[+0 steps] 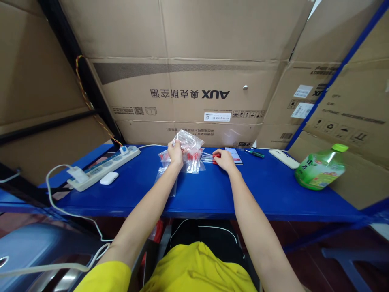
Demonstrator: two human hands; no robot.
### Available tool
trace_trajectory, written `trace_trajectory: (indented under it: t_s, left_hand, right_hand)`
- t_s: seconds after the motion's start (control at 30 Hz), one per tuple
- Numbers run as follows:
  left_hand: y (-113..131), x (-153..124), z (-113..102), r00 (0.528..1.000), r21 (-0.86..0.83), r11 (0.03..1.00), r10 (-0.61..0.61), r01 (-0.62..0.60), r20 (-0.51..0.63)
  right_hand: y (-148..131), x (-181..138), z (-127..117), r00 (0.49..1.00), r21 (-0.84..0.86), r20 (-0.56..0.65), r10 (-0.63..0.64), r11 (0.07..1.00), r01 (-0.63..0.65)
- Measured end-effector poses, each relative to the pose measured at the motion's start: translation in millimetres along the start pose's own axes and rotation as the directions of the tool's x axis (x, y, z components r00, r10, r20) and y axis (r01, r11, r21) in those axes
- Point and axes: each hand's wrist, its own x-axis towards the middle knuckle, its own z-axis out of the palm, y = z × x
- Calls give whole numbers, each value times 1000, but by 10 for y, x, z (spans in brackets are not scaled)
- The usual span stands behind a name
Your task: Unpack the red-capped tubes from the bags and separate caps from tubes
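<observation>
My left hand [175, 154] is closed on a clear plastic bag [191, 140], raised above the blue table. Under and beside it lie more clear bags [193, 165] with red pieces showing inside. My right hand [225, 159] has its fingers closed round the red ends of a few thin, pale sticks [207, 158]. The sticks point left towards the bags; their exact kind is too small to make out. Another flat clear bag [173, 187] lies nearer the table's front edge, below my left wrist.
A phone [233, 155] with a lit screen lies just behind my right hand. Farther right are a green-handled screwdriver [257, 153], a white slab-like device [284, 159] and a green bottle [320, 168]. On the left are a power strip [106, 167] and a white earbud case [108, 178]. Cardboard [188, 77] walls the back.
</observation>
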Motion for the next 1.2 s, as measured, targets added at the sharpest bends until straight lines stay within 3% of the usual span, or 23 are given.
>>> trace_trajectory:
  t_s: [0.17,0.47,0.67,0.8,0.97,1.1,1.2]
  left_hand:
    - [30,-34,13,1000,6,1000,-27,27,-5]
    - [53,-75,29,999,19,999,-37,37,5]
    - [68,-111,63,996,-27,999,-34,36,82]
    - [85,-181,84,984,-58,998,-29,40,174]
    - [53,-231,93,948,-97,994,-20,53,317]
    - [37,-231,94,931,-78,996,-2,33,366]
    - [65,-230,87,935,-39,999,26,-14,353]
  right_hand:
    - [5,2,2,999,-101,-46,24,995,-28]
    - [1,1,4,999,-71,-51,8,997,-12]
    - [-100,-30,-8,997,-55,-71,-13,998,9]
    - [-233,-18,-12,985,141,-164,-51,987,74]
    - [-369,6,92,990,539,-134,-48,835,114]
    - [-408,16,152,994,623,-101,-38,776,93]
    - [-419,27,120,985,663,-168,41,744,82]
